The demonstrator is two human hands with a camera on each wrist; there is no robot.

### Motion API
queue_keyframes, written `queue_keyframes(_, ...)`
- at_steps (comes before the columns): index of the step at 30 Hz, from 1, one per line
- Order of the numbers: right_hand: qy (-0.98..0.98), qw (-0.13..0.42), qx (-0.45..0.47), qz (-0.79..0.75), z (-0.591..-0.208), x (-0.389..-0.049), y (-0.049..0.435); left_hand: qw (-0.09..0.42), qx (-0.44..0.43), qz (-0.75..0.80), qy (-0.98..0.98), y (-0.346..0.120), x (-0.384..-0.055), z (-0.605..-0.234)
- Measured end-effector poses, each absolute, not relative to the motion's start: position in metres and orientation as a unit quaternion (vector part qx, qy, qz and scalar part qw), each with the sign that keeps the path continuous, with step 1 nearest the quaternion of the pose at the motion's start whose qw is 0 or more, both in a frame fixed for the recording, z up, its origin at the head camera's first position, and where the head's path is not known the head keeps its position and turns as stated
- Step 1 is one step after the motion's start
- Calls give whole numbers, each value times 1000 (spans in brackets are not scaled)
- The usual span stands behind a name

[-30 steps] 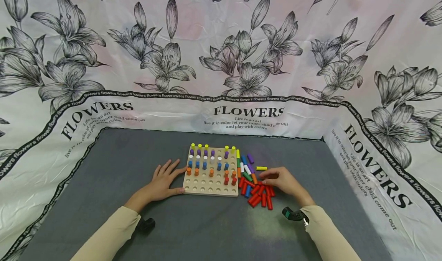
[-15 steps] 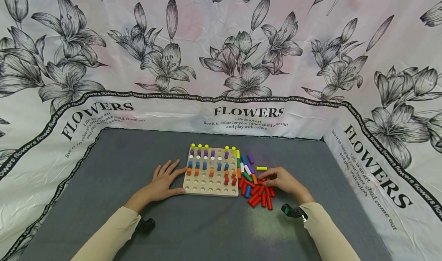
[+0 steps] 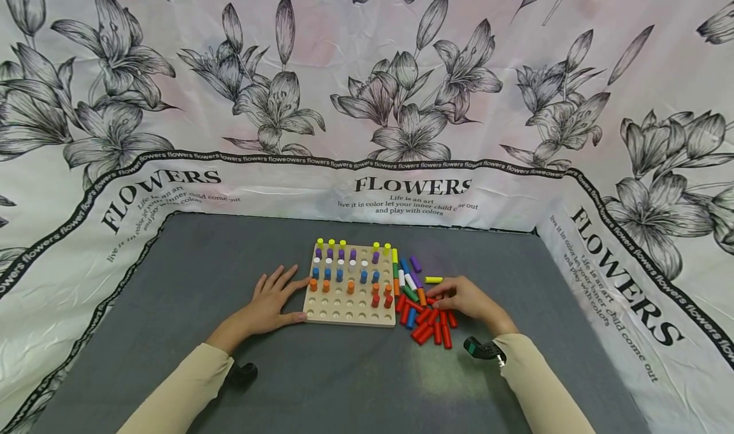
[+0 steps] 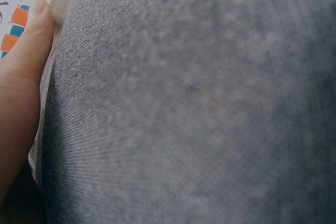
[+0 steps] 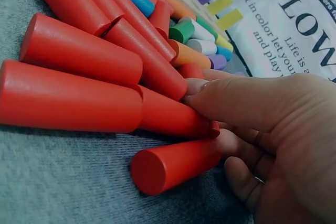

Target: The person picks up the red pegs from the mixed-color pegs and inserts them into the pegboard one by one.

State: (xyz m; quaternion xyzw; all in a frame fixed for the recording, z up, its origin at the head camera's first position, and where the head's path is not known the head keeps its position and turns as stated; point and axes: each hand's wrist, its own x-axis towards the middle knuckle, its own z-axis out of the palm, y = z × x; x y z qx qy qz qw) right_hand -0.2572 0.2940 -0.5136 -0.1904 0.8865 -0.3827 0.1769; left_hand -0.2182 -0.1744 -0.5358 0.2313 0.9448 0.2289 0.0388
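Note:
A wooden pegboard (image 3: 338, 316) holds rows of yellow, purple, white, blue, orange and red pegs. My left hand (image 3: 272, 303) lies spread at its left side, with thumb and index finger against the edge; in the left wrist view only the thumb (image 4: 31, 45) and part of the hand show. On the right, my right hand (image 3: 470, 300) is at a pile of loose red pegs (image 3: 424, 332). Its thumb and index fingertips pinch a red peg (image 5: 191, 71), mostly hidden behind the thumb. Another red peg (image 5: 178, 166) lies under the curled fingers.
Loose green (image 3: 410, 294), white, blue, purple and orange pegs lie along the board's right side. A yellow peg (image 3: 434, 280) lies just beyond the right hand. Flower-printed cloth (image 3: 413, 192) borders the dark grey table (image 3: 321, 383) at the back and sides.
My right hand has shifted slightly left over the red pegs. My left hand stays at the board's edge, and the pegs in the board look the same.

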Motion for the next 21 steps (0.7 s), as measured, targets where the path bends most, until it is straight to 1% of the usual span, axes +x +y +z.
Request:
queue_keyframes(8, 892, 170, -184, -377, -513, -255, 293, 39, 231, 229, 945, -174, -218, -536)
queue_keyframes(21, 891, 149, -202, -379, -515, -253, 294, 33, 230, 224, 947, -174, -220, -539)
